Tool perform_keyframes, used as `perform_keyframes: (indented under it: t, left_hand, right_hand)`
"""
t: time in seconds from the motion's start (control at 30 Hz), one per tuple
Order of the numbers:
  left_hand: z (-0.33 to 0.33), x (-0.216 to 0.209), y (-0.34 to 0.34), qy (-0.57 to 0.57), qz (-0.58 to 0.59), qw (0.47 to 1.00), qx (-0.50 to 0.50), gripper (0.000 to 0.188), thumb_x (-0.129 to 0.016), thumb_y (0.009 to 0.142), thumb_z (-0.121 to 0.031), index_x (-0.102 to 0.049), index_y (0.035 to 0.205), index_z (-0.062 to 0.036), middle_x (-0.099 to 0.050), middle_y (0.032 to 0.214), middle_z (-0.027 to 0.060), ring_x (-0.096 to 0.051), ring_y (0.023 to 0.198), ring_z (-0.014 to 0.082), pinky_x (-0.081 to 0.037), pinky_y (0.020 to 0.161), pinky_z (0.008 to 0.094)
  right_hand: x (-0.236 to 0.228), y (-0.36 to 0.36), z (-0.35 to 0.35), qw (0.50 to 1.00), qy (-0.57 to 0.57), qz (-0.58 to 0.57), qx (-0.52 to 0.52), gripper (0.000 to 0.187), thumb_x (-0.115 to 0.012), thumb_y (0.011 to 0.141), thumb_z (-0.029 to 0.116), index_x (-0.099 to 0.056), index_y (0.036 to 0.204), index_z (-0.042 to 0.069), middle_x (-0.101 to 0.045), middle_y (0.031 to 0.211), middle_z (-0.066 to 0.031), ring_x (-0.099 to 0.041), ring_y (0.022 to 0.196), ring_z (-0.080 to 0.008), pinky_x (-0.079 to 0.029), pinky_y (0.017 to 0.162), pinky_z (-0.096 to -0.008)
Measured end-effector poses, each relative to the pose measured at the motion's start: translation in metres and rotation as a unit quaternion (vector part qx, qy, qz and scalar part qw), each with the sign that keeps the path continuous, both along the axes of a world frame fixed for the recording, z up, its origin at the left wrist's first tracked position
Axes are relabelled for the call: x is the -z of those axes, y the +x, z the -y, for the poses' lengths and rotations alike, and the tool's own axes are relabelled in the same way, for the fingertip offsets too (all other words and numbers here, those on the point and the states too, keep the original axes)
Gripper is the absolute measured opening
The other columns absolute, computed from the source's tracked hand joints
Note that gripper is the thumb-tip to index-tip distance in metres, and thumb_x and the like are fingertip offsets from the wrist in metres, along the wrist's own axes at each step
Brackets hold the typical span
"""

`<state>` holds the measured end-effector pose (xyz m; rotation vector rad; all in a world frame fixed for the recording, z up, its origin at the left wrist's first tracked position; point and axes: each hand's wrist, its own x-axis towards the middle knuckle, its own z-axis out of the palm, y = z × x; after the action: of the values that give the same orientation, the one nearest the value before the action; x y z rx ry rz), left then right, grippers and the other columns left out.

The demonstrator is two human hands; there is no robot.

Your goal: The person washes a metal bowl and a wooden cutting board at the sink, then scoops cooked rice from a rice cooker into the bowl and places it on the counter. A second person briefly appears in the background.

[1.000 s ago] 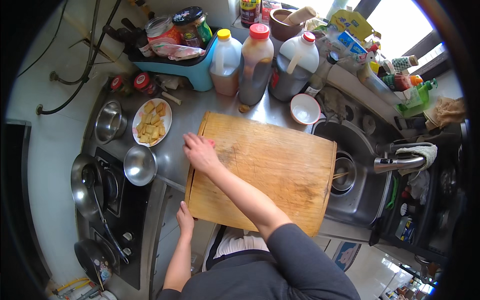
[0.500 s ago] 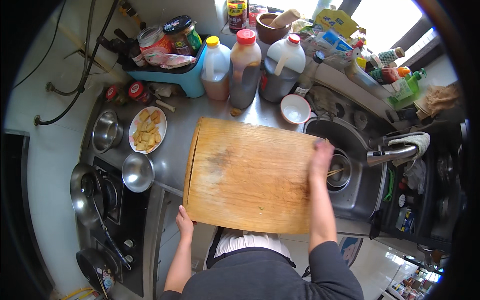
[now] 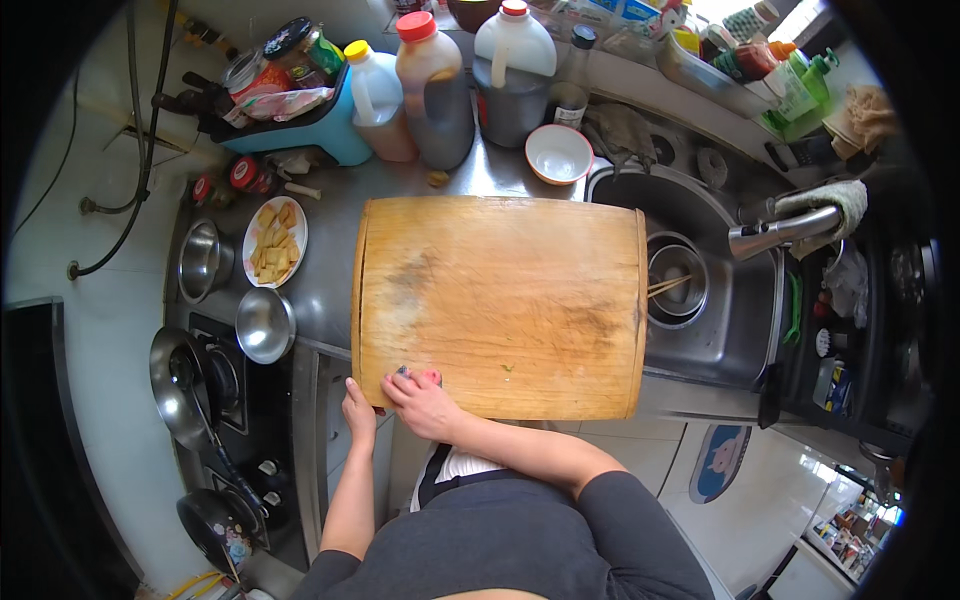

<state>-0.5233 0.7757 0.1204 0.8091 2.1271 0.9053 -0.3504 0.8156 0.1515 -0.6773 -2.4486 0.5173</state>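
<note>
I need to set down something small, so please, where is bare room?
The steel counter is bare between the white plate and the cutting board; the board's middle is bare too. Crowded: the counter's back, with big bottles and a blue bin.

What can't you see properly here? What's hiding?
All in the head view:
- Pink thing: mostly covered by the right hand, so I can't tell what it is.
- Left hand: some fingers are hidden by the cutting board.
- Sink: its left part is behind the board.
- Brown bowl: cut off by the top edge.
- Green speck on the board: too small to identify.
</note>
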Motion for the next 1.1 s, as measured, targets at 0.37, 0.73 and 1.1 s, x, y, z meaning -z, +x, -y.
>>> perform_keyframes:
  t: [0.37, 0.73, 1.1]
  left_hand:
    - [0.003, 0.011, -0.003, 0.009, 0.029, 1.0, -0.007, 0.061, -0.025, 0.095, -0.047, -0.058, 0.084, 0.0036, -0.057, 0.054, 0.0096, -0.052, 0.037, 0.0175, -0.042, 0.035, 0.0272]
    - [0.001, 0.003, -0.006, -0.01, 0.034, 0.999, 0.032, 0.06, -0.024, 0.095, -0.046, -0.057, 0.082, 0.0028, -0.056, 0.054, 0.0091, -0.053, 0.038, 0.017, -0.042, 0.034, 0.0262]
    - [-0.002, 0.01, -0.016, -0.004, 0.1, 0.993, 0.056, 0.06, -0.024, 0.096, -0.045, -0.058, 0.087, 0.0033, -0.058, 0.058, 0.0101, -0.056, 0.043, 0.0172, -0.046, 0.037, 0.0268]
  right_hand:
    - [0.0, 0.296, -0.021, 0.761, -0.099, -0.046, 0.64, 0.028, -0.036, 0.094, 0.012, -0.05, 0.111, -0.005, -0.052, 0.111, -0.0196, -0.045, 0.109, -0.0328, -0.035, 0.094, -0.0385]
    - [-0.029, 0.075, -0.031, 0.989, 0.041, 0.107, 0.098, 0.039, -0.052, 0.078, 0.013, -0.05, 0.112, -0.006, -0.05, 0.114, -0.0157, -0.05, 0.103, -0.0291, -0.042, 0.084, -0.0427]
    - [0.011, 0.338, -0.027, 0.702, 0.025, 0.174, 0.69, 0.028, -0.041, 0.092, 0.014, -0.053, 0.109, -0.006, -0.054, 0.111, -0.0183, -0.049, 0.106, -0.0315, -0.04, 0.092, -0.0372]
